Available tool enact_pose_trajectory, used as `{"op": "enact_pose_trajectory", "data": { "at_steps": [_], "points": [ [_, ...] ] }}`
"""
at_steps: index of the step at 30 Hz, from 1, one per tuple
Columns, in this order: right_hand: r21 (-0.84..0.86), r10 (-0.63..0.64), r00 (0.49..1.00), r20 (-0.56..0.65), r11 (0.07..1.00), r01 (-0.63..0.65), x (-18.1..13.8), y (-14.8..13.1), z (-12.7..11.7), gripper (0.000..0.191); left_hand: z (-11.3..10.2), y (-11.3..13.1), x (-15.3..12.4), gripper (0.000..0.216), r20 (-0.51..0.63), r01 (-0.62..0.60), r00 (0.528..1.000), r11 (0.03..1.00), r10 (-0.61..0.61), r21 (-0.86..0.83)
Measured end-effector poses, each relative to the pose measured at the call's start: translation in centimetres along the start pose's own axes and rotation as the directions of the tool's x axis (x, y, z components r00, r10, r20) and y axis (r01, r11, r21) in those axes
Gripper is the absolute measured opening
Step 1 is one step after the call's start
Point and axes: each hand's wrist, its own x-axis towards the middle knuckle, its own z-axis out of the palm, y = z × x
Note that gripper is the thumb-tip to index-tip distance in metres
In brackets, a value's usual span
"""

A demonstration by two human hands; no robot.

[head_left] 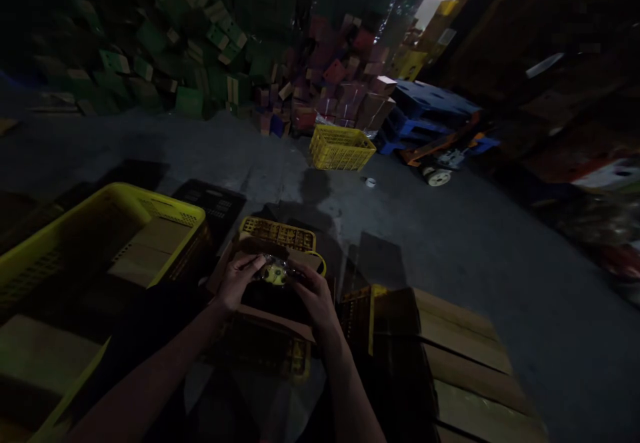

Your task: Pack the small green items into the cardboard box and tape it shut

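Between my two hands is a small clear plastic bag [277,272] with a yellow round part in it; its exact kind is too dim to tell. My left hand [239,280] pinches the bag's left edge between thumb and fingers. On the other side, my right hand [313,293] grips the right edge with bent fingers. Both hands are above an open cardboard box [280,321], whose inside is dark. The box sits on a yellow plastic crate [280,231]. A yellow ring-shaped edge [324,264] shows beside my right hand.
A large yellow crate [117,193] with flat cartons stands at the left. Closed cardboard boxes [465,336] are at the lower right. Farther off are a yellow basket [343,148], blue pallets [430,106], a pallet jack [440,163] and heaped green cartons [190,100].
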Motion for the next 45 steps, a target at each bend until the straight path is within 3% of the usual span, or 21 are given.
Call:
{"op": "enact_pose_trajectory", "data": {
  "at_steps": [9, 16, 23, 31, 38, 45],
  "points": [
    [0.046, 0.02, 0.992, -0.121, 0.999, -0.014, 0.4, 1.3, -0.4, 0.03, 0.1, 0.1, -0.3, 0.055, 0.129, 0.038, 0.991, 0.998, -0.031, -0.053],
    [0.058, 0.008, 0.986, -0.164, 0.998, 0.001, 0.6, 1.7, -0.6, 0.031, 0.2, 0.0, -0.8, 0.058, 0.306, 0.137, 0.946, 0.987, -0.106, -0.081],
    [0.029, -0.007, 0.988, -0.152, 0.999, 0.012, 0.5, 1.0, -0.7, 0.036, -0.1, -0.2, -0.7, 0.055, 0.377, 0.033, 0.926, 0.999, -0.036, 0.014],
    [0.032, -0.002, 0.985, -0.17, 0.999, 0.007, 0.5, 1.0, -0.6, 0.036, 0.0, -0.1, -0.7, 0.047, 0.372, 0.053, 0.927, 0.999, -0.048, -0.001],
    [0.063, 0.029, 0.986, -0.163, 0.998, -0.019, 0.5, 1.1, -0.5, 0.035, 0.1, -0.6, -0.8, 0.051, 0.251, 0.109, 0.964, 0.99, -0.085, -0.086],
    [0.07, 0.029, 0.988, -0.152, 0.997, -0.019, 0.5, 0.7, -0.5, 0.035, -0.2, -0.7, -0.6, 0.044, 0.278, 0.114, 0.957, 0.989, -0.083, -0.097]
  ]
}}
